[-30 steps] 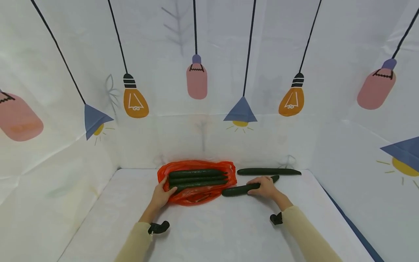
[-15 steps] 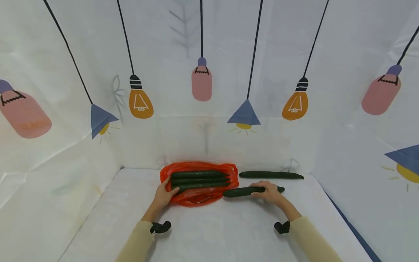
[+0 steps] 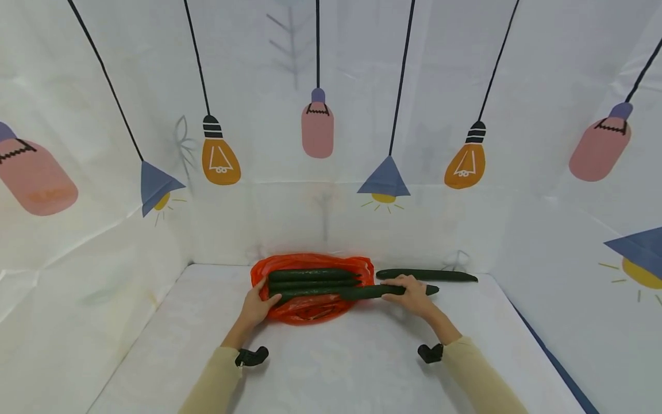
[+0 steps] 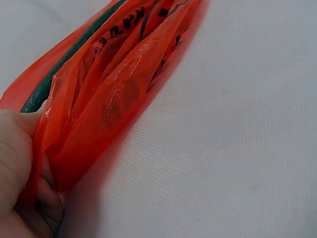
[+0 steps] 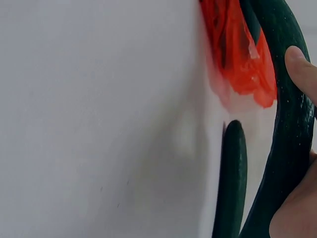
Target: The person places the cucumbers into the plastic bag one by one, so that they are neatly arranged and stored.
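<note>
A red plastic bag (image 3: 305,317) lies at the back of the white table with several cucumbers (image 3: 310,275) side by side in its opening. My left hand (image 3: 256,306) grips the bag at its left end; in the left wrist view the thumb is on the inside and curled fingers (image 4: 49,203) are under the film. My right hand (image 3: 412,296) holds another cucumber (image 3: 364,292) around its middle. That cucumber's left end overlaps the bag's right part, beside the cucumbers inside. In the right wrist view its dark green skin (image 5: 292,124) passes close, above the table.
One more cucumber (image 3: 429,275) lies on the table (image 3: 331,368) at the back right, near the rear wall sheet (image 3: 289,218). Sheets printed with lamps surround the table at the back and both sides. Each wrist wears a black strap mount (image 3: 251,356).
My right hand has raised its cucumber off the table and moved it left, so its end now overlaps the bag. The left hand keeps its place on the bag. The head view shifted slightly.
</note>
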A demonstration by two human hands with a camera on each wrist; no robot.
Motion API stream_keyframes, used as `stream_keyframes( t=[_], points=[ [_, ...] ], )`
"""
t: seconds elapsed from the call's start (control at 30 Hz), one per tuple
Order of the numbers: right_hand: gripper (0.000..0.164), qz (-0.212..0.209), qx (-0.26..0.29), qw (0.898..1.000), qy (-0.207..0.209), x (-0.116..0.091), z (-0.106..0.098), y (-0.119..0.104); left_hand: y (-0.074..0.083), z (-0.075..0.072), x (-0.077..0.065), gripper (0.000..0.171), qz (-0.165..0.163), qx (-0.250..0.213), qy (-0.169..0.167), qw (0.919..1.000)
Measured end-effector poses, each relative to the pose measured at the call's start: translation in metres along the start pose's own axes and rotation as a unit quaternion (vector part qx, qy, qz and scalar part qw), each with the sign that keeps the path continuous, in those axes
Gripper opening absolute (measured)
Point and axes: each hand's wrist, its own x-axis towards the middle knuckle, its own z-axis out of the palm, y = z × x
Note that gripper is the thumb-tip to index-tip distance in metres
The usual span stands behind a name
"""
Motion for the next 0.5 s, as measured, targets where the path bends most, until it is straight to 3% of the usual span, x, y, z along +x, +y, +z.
stream_keyframes(
  t=[0.5],
  points=[
    [0.042, 0.004, 0.005, 1.0, 0.001, 0.028, 0.026, -0.032, -0.003, 0.0, 0.001, 0.083, -0.002, -0.005, 0.004, 1.0]
  ],
)
